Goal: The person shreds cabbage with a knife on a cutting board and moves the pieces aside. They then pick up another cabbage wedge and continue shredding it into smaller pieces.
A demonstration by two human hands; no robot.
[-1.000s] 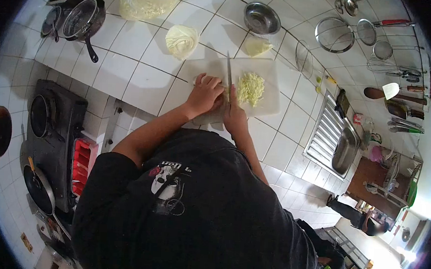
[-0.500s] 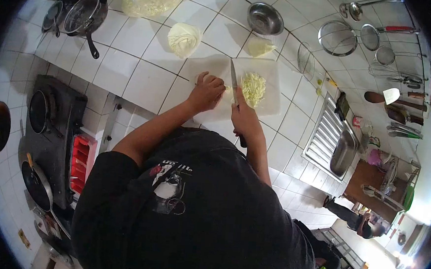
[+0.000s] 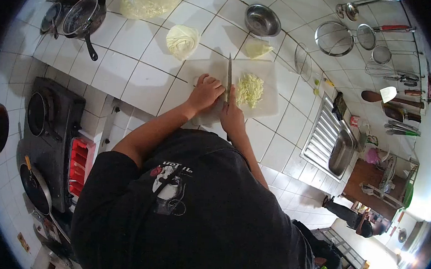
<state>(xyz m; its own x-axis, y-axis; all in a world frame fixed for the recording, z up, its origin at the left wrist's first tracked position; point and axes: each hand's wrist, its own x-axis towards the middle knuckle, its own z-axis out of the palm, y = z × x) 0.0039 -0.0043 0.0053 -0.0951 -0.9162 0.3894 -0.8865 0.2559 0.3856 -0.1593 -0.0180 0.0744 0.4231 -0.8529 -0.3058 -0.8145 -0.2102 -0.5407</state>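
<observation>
My right hand is closed round the handle of a kitchen knife, whose blade points away from me over a white cutting board. Just left of the blade, the curled fingers of my left hand grip a pale piece of cabbage, mostly hidden beneath them. Thin shreds of cabbage lie heaped on the board to the right of the knife. Beyond the board's far edge sit a cabbage head and a loose cabbage leaf.
A steel bowl and a plastic bag of shredded cabbage stand at the back. Pans are to the left, a stove at lower left. A sink lies right, below hanging strainers. Other people are farther off.
The knife and my right hand have shifted left, close against my left hand's fingers. My left hand stays on the cabbage piece in nearly the same place.
</observation>
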